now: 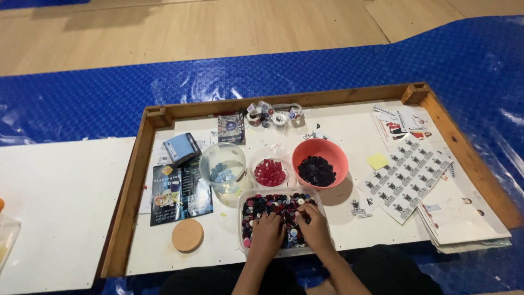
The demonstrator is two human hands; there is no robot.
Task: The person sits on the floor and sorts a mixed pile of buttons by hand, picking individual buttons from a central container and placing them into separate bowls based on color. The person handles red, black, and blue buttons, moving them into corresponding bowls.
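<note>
Left hand [266,234] and right hand [315,226] fingers-down in clear tub [244,199] of mixed buttons, grip unclear, at surface's near edge, red buttons in clear cup [270,172], dark ones in orange bowl [320,163], blue ones in clear beaker [222,169]

Low white tabletop [338,136] w/ raised wooden rim [134,180], sitting on blue plastic sheeting [480,60] over wood floor [191,33]; on it, front centre: clear rectangular tub [243,203] of mixed buttons; behind it clear cup [222,169] w/ pale blue pieces, small clear bowl [270,172] of red ones, orange bowl [320,162] of dark ones; left: dark leaflets [180,191], blue card box [182,148], round cork coaster [188,235]; right: sticker sheets [406,177], yellow note [377,161], paper stack [464,218]; tape rolls [273,116] at far edge.
</note>
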